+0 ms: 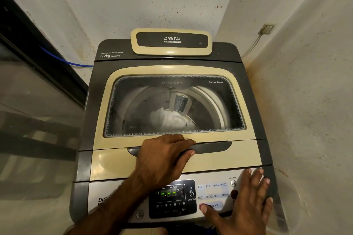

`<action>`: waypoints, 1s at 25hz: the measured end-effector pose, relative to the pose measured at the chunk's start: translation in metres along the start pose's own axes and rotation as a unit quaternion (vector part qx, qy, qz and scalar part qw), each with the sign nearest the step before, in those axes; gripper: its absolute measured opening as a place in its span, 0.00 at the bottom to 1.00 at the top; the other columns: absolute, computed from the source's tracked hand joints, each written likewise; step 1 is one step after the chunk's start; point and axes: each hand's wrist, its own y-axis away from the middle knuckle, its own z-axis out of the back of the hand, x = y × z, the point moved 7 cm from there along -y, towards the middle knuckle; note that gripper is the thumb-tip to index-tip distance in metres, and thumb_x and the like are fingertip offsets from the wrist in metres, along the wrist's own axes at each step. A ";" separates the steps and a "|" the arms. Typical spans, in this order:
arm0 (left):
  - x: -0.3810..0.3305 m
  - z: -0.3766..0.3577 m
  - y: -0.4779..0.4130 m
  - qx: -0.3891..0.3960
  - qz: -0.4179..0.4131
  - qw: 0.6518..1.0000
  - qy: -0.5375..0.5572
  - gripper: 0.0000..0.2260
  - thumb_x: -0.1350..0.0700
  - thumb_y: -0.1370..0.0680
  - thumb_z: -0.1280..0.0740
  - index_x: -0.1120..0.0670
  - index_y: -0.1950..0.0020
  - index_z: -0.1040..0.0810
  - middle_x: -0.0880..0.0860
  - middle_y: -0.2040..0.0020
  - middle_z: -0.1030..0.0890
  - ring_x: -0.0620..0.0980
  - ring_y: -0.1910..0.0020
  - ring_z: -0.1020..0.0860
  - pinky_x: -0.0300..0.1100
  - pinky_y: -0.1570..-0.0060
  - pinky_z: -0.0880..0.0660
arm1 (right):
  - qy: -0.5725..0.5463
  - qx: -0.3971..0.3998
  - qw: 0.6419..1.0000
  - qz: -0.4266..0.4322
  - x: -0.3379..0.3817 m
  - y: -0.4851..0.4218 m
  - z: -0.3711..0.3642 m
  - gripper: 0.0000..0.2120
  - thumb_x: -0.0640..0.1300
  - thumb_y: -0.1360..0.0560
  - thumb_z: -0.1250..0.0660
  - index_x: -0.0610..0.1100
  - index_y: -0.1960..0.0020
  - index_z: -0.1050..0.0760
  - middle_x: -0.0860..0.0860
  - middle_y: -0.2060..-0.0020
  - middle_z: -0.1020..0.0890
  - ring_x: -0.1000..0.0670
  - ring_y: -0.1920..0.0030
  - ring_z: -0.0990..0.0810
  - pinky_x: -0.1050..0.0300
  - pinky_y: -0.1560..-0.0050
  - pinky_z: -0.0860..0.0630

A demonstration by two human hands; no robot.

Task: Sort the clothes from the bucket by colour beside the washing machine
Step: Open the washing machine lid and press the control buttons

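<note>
left hand (162, 160) fingers clamp the curved grey lid handle (210, 148); right hand (246, 202) lies flat, fingers spread, on the glossy panel (212, 191).

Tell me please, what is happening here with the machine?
A person stands over a top-loading washing machine in a narrow corner. The left hand grips the dark handle of the closed glass lid. The right hand lies flat on the control panel, its thumb by the Program button. The display is lit. Through the glass, something white lies in the drum. No bucket or sorted clothes are in view.
</note>
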 end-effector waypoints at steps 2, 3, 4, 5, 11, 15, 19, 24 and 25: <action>0.000 0.000 0.000 0.001 0.002 1.000 -0.001 0.12 0.42 0.20 0.36 0.41 0.41 0.18 0.40 0.53 0.16 0.41 0.58 0.19 0.43 0.62 0.20 | -0.002 -0.001 1.000 0.002 0.000 0.001 -0.001 0.72 0.91 0.52 0.55 0.50 0.18 0.61 0.50 0.18 0.62 0.49 0.20 0.71 0.27 0.26 0.44; 0.000 0.000 -0.001 0.001 0.003 1.000 -0.002 0.12 0.42 0.20 0.36 0.41 0.41 0.18 0.40 0.53 0.16 0.41 0.58 0.19 0.43 0.62 0.20 | -0.004 -0.005 1.000 0.005 -0.001 0.001 -0.002 0.72 0.91 0.51 0.55 0.50 0.18 0.61 0.50 0.18 0.61 0.49 0.20 0.71 0.27 0.26 0.44; 0.000 0.001 -0.001 0.000 0.003 1.000 -0.002 0.11 0.42 0.20 0.35 0.41 0.41 0.18 0.40 0.53 0.16 0.41 0.58 0.19 0.43 0.62 0.20 | -0.005 -0.008 1.000 0.008 -0.001 0.001 -0.002 0.72 0.91 0.51 0.55 0.50 0.18 0.61 0.50 0.18 0.61 0.49 0.20 0.70 0.27 0.26 0.44; 0.000 0.001 -0.001 -0.002 0.001 1.000 -0.003 0.11 0.42 0.21 0.35 0.41 0.41 0.18 0.40 0.53 0.16 0.41 0.58 0.19 0.43 0.62 0.20 | -0.007 -0.011 1.000 0.012 -0.001 0.001 -0.002 0.72 0.91 0.51 0.55 0.50 0.18 0.60 0.51 0.18 0.61 0.49 0.19 0.70 0.27 0.26 0.44; 0.000 0.000 0.000 -0.003 0.000 1.000 0.001 0.12 0.42 0.21 0.35 0.42 0.41 0.17 0.40 0.53 0.16 0.41 0.58 0.19 0.40 0.60 0.20 | -0.006 0.020 1.000 -0.001 -0.003 0.000 -0.006 0.73 0.91 0.52 0.56 0.49 0.19 0.60 0.51 0.19 0.64 0.49 0.20 0.71 0.28 0.26 0.46; 0.000 0.001 -0.001 0.001 0.001 1.000 -0.004 0.12 0.42 0.20 0.36 0.41 0.41 0.17 0.39 0.53 0.17 0.41 0.58 0.19 0.38 0.61 0.22 | 0.023 0.027 0.999 -0.008 0.000 0.000 0.000 0.78 0.91 0.60 0.62 0.50 0.20 0.73 0.51 0.25 0.79 0.48 0.26 0.83 0.33 0.22 0.57; -0.001 0.001 0.000 0.000 0.001 1.000 -0.003 0.12 0.42 0.20 0.36 0.42 0.41 0.17 0.39 0.54 0.17 0.41 0.58 0.19 0.37 0.61 0.23 | -0.010 -0.002 1.000 0.013 0.000 0.002 -0.001 0.73 0.91 0.52 0.55 0.48 0.18 0.59 0.48 0.18 0.60 0.46 0.18 0.65 0.26 0.27 0.45; -0.001 0.001 -0.001 -0.001 -0.002 1.000 -0.005 0.12 0.42 0.20 0.36 0.42 0.41 0.17 0.40 0.53 0.17 0.41 0.57 0.19 0.37 0.61 0.23 | -0.012 0.008 1.000 0.022 0.001 0.001 -0.004 0.74 0.91 0.51 0.53 0.45 0.18 0.57 0.45 0.17 0.56 0.41 0.18 0.56 0.25 0.28 0.42; -0.001 0.001 -0.001 0.000 -0.002 1.000 -0.004 0.12 0.42 0.20 0.36 0.42 0.41 0.17 0.40 0.53 0.17 0.41 0.57 0.19 0.38 0.61 0.22 | -0.008 0.010 1.000 0.021 0.001 0.001 -0.004 0.74 0.90 0.51 0.53 0.45 0.17 0.57 0.44 0.17 0.56 0.40 0.18 0.56 0.25 0.28 0.42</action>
